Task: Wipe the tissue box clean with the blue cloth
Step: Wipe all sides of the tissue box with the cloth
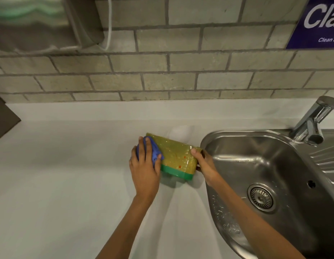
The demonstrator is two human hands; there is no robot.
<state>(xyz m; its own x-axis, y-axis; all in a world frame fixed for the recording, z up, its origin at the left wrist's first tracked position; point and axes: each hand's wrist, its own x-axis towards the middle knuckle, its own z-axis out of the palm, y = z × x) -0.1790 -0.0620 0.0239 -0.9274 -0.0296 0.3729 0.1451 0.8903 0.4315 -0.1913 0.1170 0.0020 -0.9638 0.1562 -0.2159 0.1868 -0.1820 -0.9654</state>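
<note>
The counter (69, 174) is big and pale, and the box sits on it, just beside the sink (265, 184). The sink is shiny metal with water drops on its near wall. A tap (312, 124) stands at its far corner.

The box (178, 156) is yellow on top with a green band low down. It looks wrapped in shiny plastic. It lies at a slant, and its right end almost touches the sink rim.

The left hand (145, 165) lies flat on the left end of the box, fingers close together, pressing the cloth (155, 153) down. The cloth is bunched up small under the fingers. The right hand (203, 163) grips the right end of the box, thumb on top, the other fingers curled round the end.

Two little red spots (182, 162) sit on the top, near the front right. The cloth is not on them yet.

What could go wrong? The wrap looks slippery, so a hard push to the right could slide the box out of the right hand and into the wet sink. The bunched cloth could also miss the spots or smear them into streaks. Pressing too hard may dent the box.
</note>
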